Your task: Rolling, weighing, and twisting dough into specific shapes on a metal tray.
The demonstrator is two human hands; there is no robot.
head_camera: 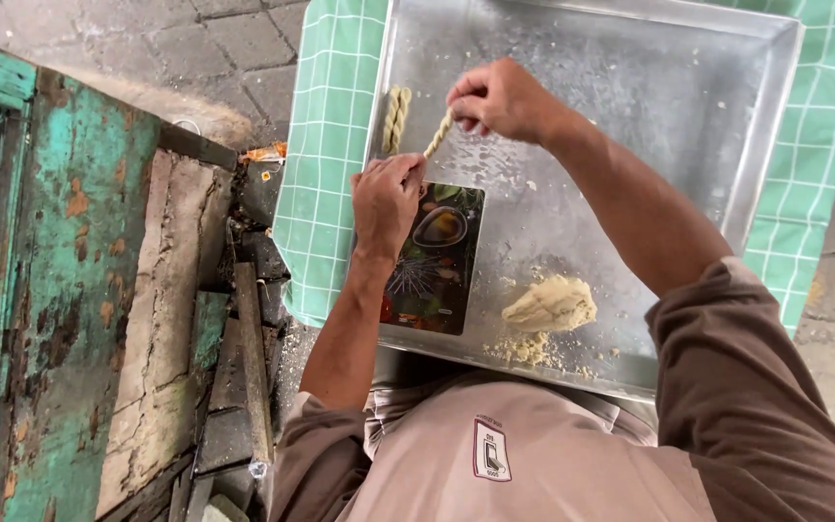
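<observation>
My left hand (386, 198) and my right hand (500, 97) each pinch one end of a short twisted rope of pale dough (437, 134), held just above a large metal tray (630, 87). A finished twisted dough piece (395, 118) lies at the tray's left edge, just left of my hands. Under my left wrist lies a small printed cutting board (442, 256) with a dark picture on it. A lump of pale dough (551, 304) rests near the tray's front edge, with crumbs around it.
The tray sits on a green and white checked cloth (326, 145). To the left stands a worn turquoise wooden structure (70, 290) with rough planks. Grey paving stones (195, 48) show behind.
</observation>
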